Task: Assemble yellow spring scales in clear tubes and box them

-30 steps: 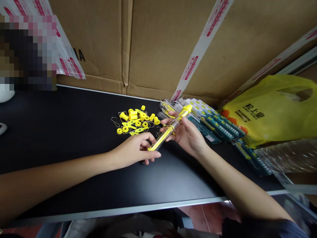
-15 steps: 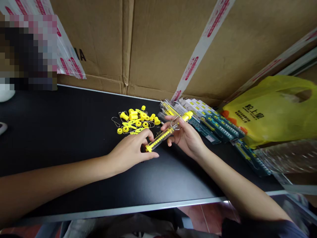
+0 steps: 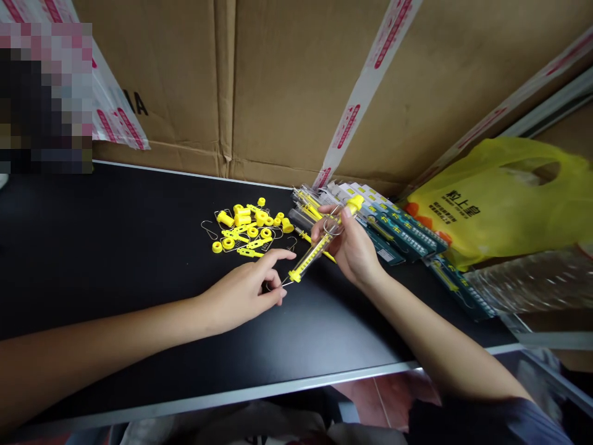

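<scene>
A clear tubular spring scale (image 3: 311, 254) with a yellow scale strip and yellow ends is held at a slant above the black table. My right hand (image 3: 354, 250) is closed around its upper part, near a wire ring and the yellow top cap (image 3: 354, 203). At the lower end a thin wire hook (image 3: 287, 283) sticks out. My left hand (image 3: 252, 283) pinches this hook between thumb and fingers, with the index finger stretched out above. Behind my left hand lies a pile of yellow plastic parts (image 3: 242, 220) and bent wire hooks (image 3: 209, 230).
Clear tubes with yellow parts (image 3: 308, 199) lie beyond my right hand. Stacked blue-green packages (image 3: 403, 232) stand to their right. Farther right is a yellow plastic bag (image 3: 504, 204) above clear plastic wrap (image 3: 523, 281). A cardboard wall (image 3: 287, 93) closes off the table's back.
My left fingers have slid off the scale's lower yellow end onto the wire hook below it. My right hand still grips the upper part. The camera view has shifted slightly.
</scene>
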The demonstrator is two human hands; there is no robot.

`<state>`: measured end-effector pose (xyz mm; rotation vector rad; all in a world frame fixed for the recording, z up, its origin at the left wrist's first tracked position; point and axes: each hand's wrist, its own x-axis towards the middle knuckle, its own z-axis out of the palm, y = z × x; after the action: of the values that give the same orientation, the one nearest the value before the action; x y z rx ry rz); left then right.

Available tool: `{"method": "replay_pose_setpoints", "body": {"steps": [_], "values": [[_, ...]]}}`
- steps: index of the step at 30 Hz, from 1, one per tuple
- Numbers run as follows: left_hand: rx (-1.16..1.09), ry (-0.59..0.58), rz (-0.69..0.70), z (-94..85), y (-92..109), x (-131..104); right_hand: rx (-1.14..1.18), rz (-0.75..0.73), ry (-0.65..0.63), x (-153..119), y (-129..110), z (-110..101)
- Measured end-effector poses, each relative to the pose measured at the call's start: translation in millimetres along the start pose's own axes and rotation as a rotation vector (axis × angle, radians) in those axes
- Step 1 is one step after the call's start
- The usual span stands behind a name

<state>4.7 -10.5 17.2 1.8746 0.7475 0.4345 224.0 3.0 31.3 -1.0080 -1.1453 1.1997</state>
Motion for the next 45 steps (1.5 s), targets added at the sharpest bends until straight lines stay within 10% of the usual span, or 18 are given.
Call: {"method": "replay_pose_setpoints", "body": {"steps": [7,24,45], "values": [[0.363,0.05,0.113,1.8,-5,0,0.075,0.061,0.007,-1,-1,-1],[0.319,0.208,0.153,-2.9,0,2,0.122,0.026,-0.011,-17,-8,15],[-0.646,-0.06,-0.099,3.6,-9,10,0.049,0.031,-0.003,-13,-14,8]]}}
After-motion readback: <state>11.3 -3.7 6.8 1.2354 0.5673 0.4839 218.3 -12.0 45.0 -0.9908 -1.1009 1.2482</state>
